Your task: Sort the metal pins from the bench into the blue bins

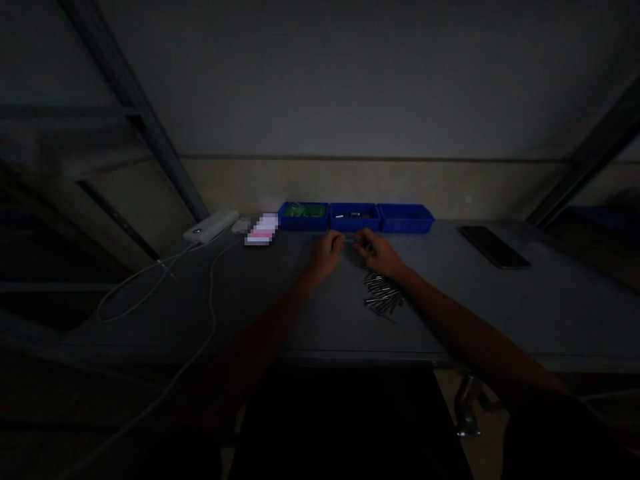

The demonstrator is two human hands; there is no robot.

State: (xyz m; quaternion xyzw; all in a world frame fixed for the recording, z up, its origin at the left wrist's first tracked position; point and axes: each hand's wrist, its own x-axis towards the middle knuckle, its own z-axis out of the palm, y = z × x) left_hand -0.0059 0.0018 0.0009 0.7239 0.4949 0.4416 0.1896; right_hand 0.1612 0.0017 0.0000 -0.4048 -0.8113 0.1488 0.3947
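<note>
Close in front of the blue bins, my left hand [329, 253] and my right hand [376, 252] face each other with fingers pinched. A thin, light metal rod [349, 241] spans the gap between their fingertips, one end in each hand. It is too small and dark to tell its exact kind. Below my right hand, a loose pile of slim shiny metal pieces [383, 295] lies on the grey table [320, 327], some partly under the right wrist.
Three blue bins stand along the back: the left bin [303, 225] holds green packets, the middle bin [354, 225] small metal parts, and the right bin [406, 227] looks bare. A dark phone [493, 247] lies at right. A white power bank [211, 227] with a cable [212, 300] sits left.
</note>
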